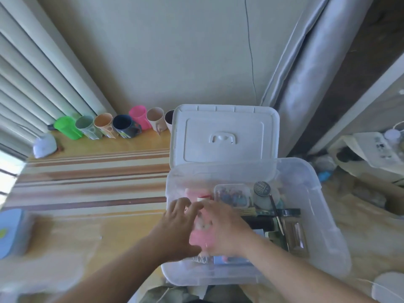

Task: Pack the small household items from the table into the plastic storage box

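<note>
The wooden counter carries nearly everything here, and the clear plastic storage box sits at its right end, overhanging the near edge, probably so it stays within easy reach of both arms. Its white lid stands propped behind it, leaning back out of the way and leaving the whole mouth free for loading. Along the far wall a row of plastic cups lies well apart from the box, not yet packed. Inside, the right half is already crowded: a small clear case of colourful bits, a round jar with a dark ribbed cap, dark tubes and slim sticks, blurred beyond naming. The left half holds pink things, and there both hands meet. The left hand and the right hand press from either side around a soft pink packet, fingers curled onto it, apparently easing it down into the remaining gap; motion blur hides how firmly they grip.
</note>
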`<state>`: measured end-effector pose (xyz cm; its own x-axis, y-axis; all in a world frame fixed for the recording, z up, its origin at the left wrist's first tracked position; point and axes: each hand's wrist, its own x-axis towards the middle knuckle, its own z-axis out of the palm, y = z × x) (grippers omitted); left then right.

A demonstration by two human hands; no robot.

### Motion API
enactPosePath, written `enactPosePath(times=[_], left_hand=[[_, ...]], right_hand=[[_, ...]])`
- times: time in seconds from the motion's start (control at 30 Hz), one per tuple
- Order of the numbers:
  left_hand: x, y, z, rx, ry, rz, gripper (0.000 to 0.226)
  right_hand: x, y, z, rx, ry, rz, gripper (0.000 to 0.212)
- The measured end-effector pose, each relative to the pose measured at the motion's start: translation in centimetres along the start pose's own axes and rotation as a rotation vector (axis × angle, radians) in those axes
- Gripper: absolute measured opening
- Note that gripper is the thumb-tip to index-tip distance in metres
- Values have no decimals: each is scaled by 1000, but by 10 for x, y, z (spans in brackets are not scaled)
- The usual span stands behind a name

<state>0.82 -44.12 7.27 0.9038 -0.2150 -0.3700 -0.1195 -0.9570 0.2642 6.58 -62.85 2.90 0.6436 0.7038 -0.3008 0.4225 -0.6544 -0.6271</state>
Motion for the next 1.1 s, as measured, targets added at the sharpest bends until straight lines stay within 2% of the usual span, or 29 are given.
enactPosePath(times=[0.07,0.2,0.4,0.5,0.6,0.7,0.8,0.9,0.97,1.1], left_hand=[[-1,-8,4,190,-36,120,98],[-2,-13,15,356,-81,165,105],[-10,-13,25,322,-35,134,116],[-14,-12,29,356,-52,76,125],[-14,-8,30,366,-74,44,120],[-15,-8,23,291,-88,65,120],[-18,-7,24,218,-13,134,109],[-16,-1,29,197,0,132,96],[-11,-6,23,96,47,139,87],[-9,-58,-3,-178,386,84,64]], right_hand=[[-10,-1,7,5,-52,6,112],[-10,-5,18,-23,-127,-4,112],[-19,4,5,77,-204,-5,113],[-25,11,0,39,-184,5,106],[-31,17,5,50,-168,90,95],[-35,17,12,37,-143,111,93],[-33,14,6,8,-117,108,88],[-34,7,-8,12,-48,75,92],[-31,-6,-18,24,47,52,78],[1,-43,-19,37,209,2,58]])
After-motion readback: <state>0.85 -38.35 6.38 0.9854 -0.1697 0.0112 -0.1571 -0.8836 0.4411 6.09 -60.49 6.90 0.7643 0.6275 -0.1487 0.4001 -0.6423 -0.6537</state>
